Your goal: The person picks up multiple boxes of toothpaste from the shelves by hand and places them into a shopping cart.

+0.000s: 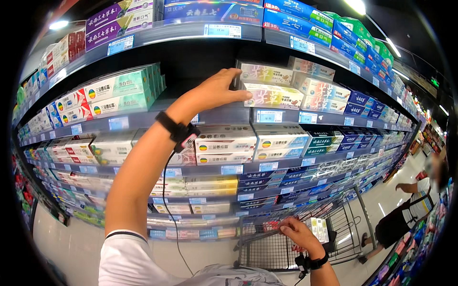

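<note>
My left hand (222, 89) is raised to a shelf, with thumb and fingers spread apart. Its thumb is at the left end of a lower white and yellow toothpaste box (272, 96). The fingertips reach the left end of a similar toothpaste box (265, 73) above and behind it. Down over a wire shopping cart (266, 252), my right hand (298, 232) has half-curled fingers; whether it grips anything cannot be told. White and green boxes (317, 229) lie in the cart beside that hand. Both wrists wear black straps with small devices.
Pale boxes with orange print (326, 93) stand right of the touched stack; green and white toothpaste boxes (120, 91) stand to the left. An upper shelf edge (186, 34) overhangs my left hand. A black cable (164, 193) hangs from the left wrist. A person (408, 214) is beyond the cart.
</note>
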Demonstrator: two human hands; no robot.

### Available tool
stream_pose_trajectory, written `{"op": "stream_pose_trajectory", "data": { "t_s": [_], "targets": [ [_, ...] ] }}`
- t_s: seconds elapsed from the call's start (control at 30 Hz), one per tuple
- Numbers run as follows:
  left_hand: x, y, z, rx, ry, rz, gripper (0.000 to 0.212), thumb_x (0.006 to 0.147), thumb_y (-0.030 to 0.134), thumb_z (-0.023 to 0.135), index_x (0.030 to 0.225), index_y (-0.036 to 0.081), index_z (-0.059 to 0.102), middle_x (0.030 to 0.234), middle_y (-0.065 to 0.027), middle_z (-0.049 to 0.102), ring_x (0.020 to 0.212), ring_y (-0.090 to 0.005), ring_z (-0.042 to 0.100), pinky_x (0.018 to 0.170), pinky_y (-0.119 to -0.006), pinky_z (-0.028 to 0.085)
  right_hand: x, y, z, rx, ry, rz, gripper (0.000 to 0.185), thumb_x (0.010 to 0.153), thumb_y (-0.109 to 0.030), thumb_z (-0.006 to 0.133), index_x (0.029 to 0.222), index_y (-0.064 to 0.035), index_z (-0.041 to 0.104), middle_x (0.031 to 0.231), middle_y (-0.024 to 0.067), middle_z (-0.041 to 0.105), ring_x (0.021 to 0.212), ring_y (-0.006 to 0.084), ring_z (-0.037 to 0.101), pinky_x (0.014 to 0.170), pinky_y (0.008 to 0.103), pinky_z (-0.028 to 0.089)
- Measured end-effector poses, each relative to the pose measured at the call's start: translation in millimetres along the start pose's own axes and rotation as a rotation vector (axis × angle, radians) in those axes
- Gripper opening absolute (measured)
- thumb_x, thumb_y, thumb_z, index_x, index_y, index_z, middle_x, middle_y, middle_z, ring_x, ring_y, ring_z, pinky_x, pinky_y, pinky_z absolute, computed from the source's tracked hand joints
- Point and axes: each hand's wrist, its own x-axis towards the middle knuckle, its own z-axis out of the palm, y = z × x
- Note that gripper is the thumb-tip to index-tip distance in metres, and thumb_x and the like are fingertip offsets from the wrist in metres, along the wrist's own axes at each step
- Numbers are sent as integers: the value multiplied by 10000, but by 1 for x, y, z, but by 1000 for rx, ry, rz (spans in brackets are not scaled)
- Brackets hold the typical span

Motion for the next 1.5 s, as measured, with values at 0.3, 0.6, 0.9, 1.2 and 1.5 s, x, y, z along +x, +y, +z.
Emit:
{"op": "stream_pose_trajectory", "data": {
  "t_s": [0.3,0.6,0.9,1.2,1.5],
  "targets": [
    [61,-21,24,178,-230,49,919,834,619,657,1375,-107,498,1285,-346,570,1167,-433,601,996,-421,480,18,9,21,76,-107,-11,269,993,-192,600,1197,-18,622,1087,74,674,991,143,631,877,309,518],
    [68,-19,31,152,-315,120,656,905,503,661,1258,-45,586,1183,-252,636,1107,-349,607,959,-422,473,30,39,31,-69,-103,-189,330,1002,-303,597,1179,-24,603,1049,98,679,960,172,651,833,313,521],
    [73,-25,33,203,-127,113,819,773,593,738,1142,-127,611,1115,-293,636,1063,-365,625,921,-407,483,16,31,40,148,-119,-103,322,983,-322,594,1135,-38,610,991,70,680,916,158,636,793,318,514],
    [79,-14,32,179,-325,-63,1031,716,585,763,1371,-157,473,1356,-357,510,1263,-408,527,1081,-367,405,8,48,37,316,-155,-8,349,998,-298,601,1203,-16,602,1040,68,679,966,165,639,835,317,514],
    [77,-7,31,57,-198,-60,1032,673,507,785,1422,-114,441,1402,-346,464,1313,-414,487,1117,-363,367,17,40,38,355,-195,40,340,996,-292,611,1201,-21,607,1010,71,678,899,145,665,823,309,527]
  ]
}}
